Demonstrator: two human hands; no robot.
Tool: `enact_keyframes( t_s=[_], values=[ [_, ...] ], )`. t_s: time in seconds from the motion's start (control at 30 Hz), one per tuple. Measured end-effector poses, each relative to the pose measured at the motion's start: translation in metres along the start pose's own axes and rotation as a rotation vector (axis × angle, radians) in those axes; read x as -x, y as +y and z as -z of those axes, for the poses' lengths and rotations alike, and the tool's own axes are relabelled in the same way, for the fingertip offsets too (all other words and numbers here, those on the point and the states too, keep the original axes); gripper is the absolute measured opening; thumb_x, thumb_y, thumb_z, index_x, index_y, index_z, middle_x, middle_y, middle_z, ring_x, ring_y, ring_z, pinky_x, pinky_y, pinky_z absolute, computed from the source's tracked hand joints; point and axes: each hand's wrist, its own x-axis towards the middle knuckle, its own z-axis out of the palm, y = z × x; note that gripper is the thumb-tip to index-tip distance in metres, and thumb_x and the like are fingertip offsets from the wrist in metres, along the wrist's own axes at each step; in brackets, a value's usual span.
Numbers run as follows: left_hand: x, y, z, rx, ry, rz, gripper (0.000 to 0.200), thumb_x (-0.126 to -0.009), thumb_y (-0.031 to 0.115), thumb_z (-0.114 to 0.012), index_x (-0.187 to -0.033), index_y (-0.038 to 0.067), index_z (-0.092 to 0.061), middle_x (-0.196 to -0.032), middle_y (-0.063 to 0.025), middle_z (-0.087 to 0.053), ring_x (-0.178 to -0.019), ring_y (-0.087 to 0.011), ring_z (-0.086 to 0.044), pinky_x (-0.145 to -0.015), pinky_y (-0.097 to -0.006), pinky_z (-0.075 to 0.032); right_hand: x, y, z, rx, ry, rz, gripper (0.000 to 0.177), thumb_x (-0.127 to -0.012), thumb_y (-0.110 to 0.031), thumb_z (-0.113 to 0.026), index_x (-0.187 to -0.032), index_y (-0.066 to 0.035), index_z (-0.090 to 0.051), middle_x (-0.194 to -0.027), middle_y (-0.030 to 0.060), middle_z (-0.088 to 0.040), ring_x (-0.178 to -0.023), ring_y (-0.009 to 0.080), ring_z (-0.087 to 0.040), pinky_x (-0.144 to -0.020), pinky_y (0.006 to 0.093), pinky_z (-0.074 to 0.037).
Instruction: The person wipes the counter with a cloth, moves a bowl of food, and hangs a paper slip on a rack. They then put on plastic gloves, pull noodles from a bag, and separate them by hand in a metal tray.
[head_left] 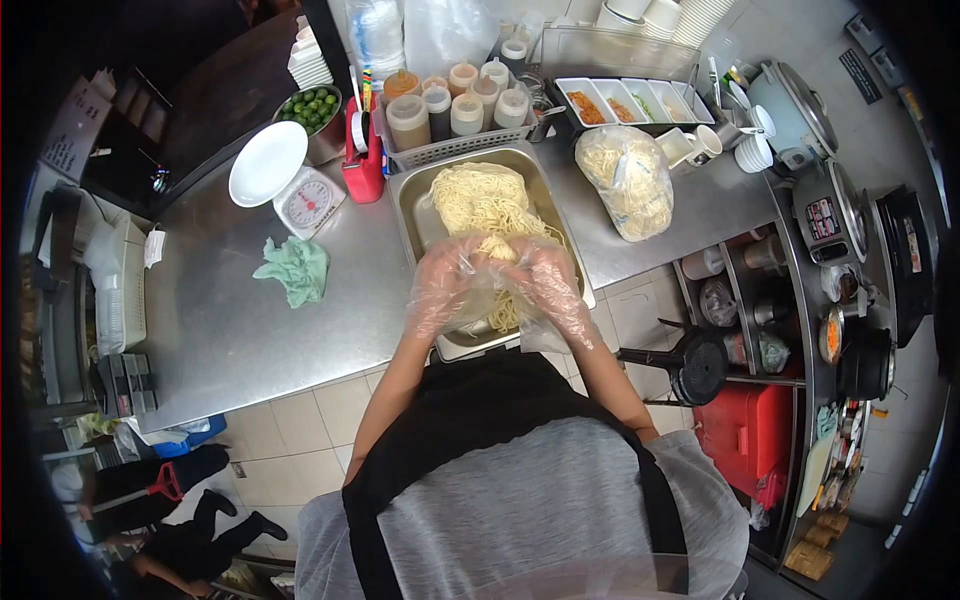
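Note:
Both my hands wear clear plastic gloves over a deep metal tray (pixel 405 215) of pale noodles (pixel 480 197). My left hand (pixel 447 282) is closed around one side of a small clump of noodles (pixel 495 247), and my right hand (pixel 545 280) is closed on its other side. The large noodle heap fills the far part of the tray. A smaller, looser pile lies below and between my hands, partly hidden by the plastic. To the right on the counter sits a clear bag of noodles (pixel 627 180).
Left of the tray are a scale (pixel 308 203) with a white plate (pixel 268 163), a green cloth (pixel 292 271) and a red holder (pixel 362 165). Behind are sauce bottles (pixel 408 122) and a topping container (pixel 625 103). A black stool (pixel 697 367) stands right; people are at lower left.

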Motion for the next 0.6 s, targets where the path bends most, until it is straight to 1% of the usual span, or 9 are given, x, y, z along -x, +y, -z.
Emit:
enact_keyframes(
  t_s=[0.13,0.2,0.23,0.3,0.33,0.4,0.5,0.53,0.6],
  values=[
    [-0.004,0.001,0.003,0.221,-0.086,0.014,0.031,-0.081,0.013,-0.069,-0.111,0.01,-0.065,-0.113,-0.012,-0.063,-0.101,-0.0304,-0.061,-0.089,-0.0387,-0.047,0.004,0.001,-0.002,-0.049,0.158,0.09,0.031,-0.073,-0.009,-0.071,-0.102,-0.002,-0.064,-0.084,0.0196,-0.062,-0.079,0.0344,-0.062,-0.07,0.0408,-0.048],
    [-0.003,0.013,0.0,0.104,-0.045,-0.118,0.032,-0.079,0.012,-0.07,-0.111,0.01,-0.066,-0.116,-0.0109,-0.063,-0.102,-0.0295,-0.061,-0.089,-0.0378,-0.047,0.008,-0.003,-0.009,-0.053,0.192,0.088,0.032,-0.071,-0.007,-0.07,-0.101,-0.001,-0.063,-0.087,0.0199,-0.063,-0.082,0.0341,-0.061,-0.072,0.0397,-0.048],
    [-0.002,0.017,-0.001,0.045,-0.024,-0.184,0.033,-0.078,0.012,-0.071,-0.11,0.01,-0.066,-0.117,-0.0103,-0.062,-0.102,-0.029,-0.061,-0.089,-0.0374,-0.048,0.009,-0.003,-0.009,-0.094,0.162,0.052,0.032,-0.071,-0.006,-0.069,-0.102,-0.001,-0.063,-0.088,0.02,-0.063,-0.083,0.0335,-0.061,-0.073,0.0389,-0.048],
    [-0.001,0.016,-0.002,0.008,-0.023,-0.188,0.033,-0.077,0.011,-0.072,-0.11,0.01,-0.066,-0.115,-0.0097,-0.063,-0.101,-0.0284,-0.062,-0.087,-0.0373,-0.048,0.013,-0.005,-0.005,-0.173,0.106,-0.027,0.034,-0.071,-0.004,-0.068,-0.104,-0.001,-0.062,-0.09,0.0202,-0.062,-0.084,0.0324,-0.061,-0.075,0.0373,-0.048],
    [-0.001,0.016,-0.002,-0.012,-0.021,-0.19,0.034,-0.076,0.011,-0.072,-0.109,0.01,-0.066,-0.114,-0.0094,-0.064,-0.101,-0.0282,-0.062,-0.087,-0.0373,-0.049,0.014,-0.006,-0.002,-0.219,0.064,-0.074,0.035,-0.072,-0.003,-0.067,-0.106,-0.001,-0.061,-0.094,0.0185,-0.062,-0.088,0.0301,-0.061,-0.079,0.0368,-0.048],
    [-0.004,0.019,0.002,0.012,-0.025,-0.105,0.034,-0.075,0.012,-0.073,-0.109,0.011,-0.066,-0.112,-0.0092,-0.065,-0.1,-0.0282,-0.062,-0.086,-0.0371,-0.049,0.016,-0.008,0.005,-0.312,-0.02,-0.165,0.037,-0.074,-0.001,-0.064,-0.11,-0.002,-0.06,-0.103,0.0151,-0.062,-0.096,0.0255,-0.061,-0.087,0.0357,-0.046],
    [-0.006,0.008,0.004,0.058,0.023,-0.082,0.034,-0.074,0.011,-0.073,-0.107,0.011,-0.066,-0.108,-0.0098,-0.066,-0.098,-0.0287,-0.063,-0.086,-0.0368,-0.05,0.009,-0.008,0.017,-0.3,0.023,-0.271,0.036,-0.074,0.0,-0.063,-0.109,0.0,-0.06,-0.106,0.0212,-0.061,-0.097,0.0303,-0.061,-0.083,0.0338,-0.047],
    [-0.005,0.001,0.007,0.073,0.048,-0.09,0.033,-0.074,0.011,-0.073,-0.106,0.011,-0.066,-0.106,-0.0101,-0.067,-0.097,-0.0289,-0.063,-0.086,-0.0366,-0.05,0.009,0.004,0.015,-0.297,0.075,-0.199,0.044,-0.072,-0.002,-0.068,-0.115,-0.002,-0.059,-0.113,0.0221,-0.059,-0.106,0.0314,-0.059,-0.088,0.0355,-0.048],
    [-0.001,-0.011,0.02,-0.012,0.011,-0.025,0.039,-0.073,0.008,-0.072,-0.111,0.01,-0.064,-0.112,-0.0114,-0.065,-0.101,-0.0294,-0.062,-0.088,-0.0372,-0.048,0.008,0.005,0.025,-0.096,-0.038,-0.212,0.052,-0.07,-0.005,-0.072,-0.12,-0.004,-0.058,-0.113,0.0219,-0.06,-0.108,0.0326,-0.058,-0.089,0.0387,-0.048]
  ],
)
